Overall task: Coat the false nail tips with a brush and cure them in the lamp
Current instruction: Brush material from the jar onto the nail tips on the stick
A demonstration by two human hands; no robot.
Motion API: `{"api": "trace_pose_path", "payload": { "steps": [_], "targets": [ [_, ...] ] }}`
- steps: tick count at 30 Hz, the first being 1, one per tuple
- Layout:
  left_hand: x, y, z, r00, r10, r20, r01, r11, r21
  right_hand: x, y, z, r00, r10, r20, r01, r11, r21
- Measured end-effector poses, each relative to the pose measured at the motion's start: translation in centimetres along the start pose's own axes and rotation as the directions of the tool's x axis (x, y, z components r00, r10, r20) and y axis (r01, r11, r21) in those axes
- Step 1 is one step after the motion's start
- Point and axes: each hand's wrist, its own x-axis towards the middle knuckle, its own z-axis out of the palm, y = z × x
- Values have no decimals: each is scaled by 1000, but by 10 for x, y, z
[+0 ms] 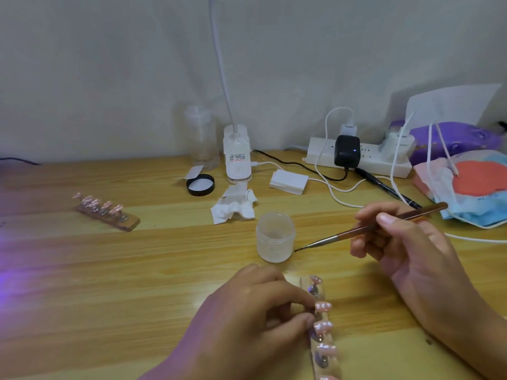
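A clear strip point(323, 333) carrying several pink false nail tips lies on the wooden table point(109, 270) near the front edge. My left hand point(247, 319) pinches the strip's left side, next to one nail tip point(323, 306). My right hand point(406, 248) holds a thin brush point(356, 231) like a pen, its tip hanging just right of an open frosted jar point(275, 237). A second strip of pink nail tips point(105, 211) rests on a wooden bar at the left.
A black jar lid point(200, 184), crumpled tissue point(234, 205) and white clip lamp base point(237, 154) sit behind the jar. A power strip point(356, 157) with chargers and cables, a pen, a purple device point(452, 141) and face masks crowd the right. Violet light glows at the left edge.
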Motion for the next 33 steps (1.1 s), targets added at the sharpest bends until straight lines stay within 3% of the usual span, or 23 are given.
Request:
{"api": "trace_pose_path", "payload": {
  "steps": [12, 18, 21, 23, 28, 33],
  "targets": [
    [-1, 3, 0, 995, -93, -23, 92, 995, -42, 0, -1, 1, 1000, -21, -12, 21, 1000, -6],
    [-2, 3, -8, 979, -205, -8, 199, 959, -201, -1, -3, 4, 998, -11, -57, 9, 999, -40],
    [-6, 3, -13, 975, -199, -101, 162, 942, -293, 0, -1, 3, 998, -33, -56, 29, 998, -64],
    [-10, 4, -15, 961, -222, -166, 132, 893, -431, 1, 1, 1, 997, -45, -62, 41, 997, -72],
    [-9, 6, -18, 937, -318, -146, 96, 634, -767, 3, 4, -2, 995, -69, -72, 63, 995, -79],
    [-8, 3, -21, 958, -257, -126, 68, 632, -772, 3, 6, -2, 990, -132, -57, 125, 987, -102]
  ]
}}
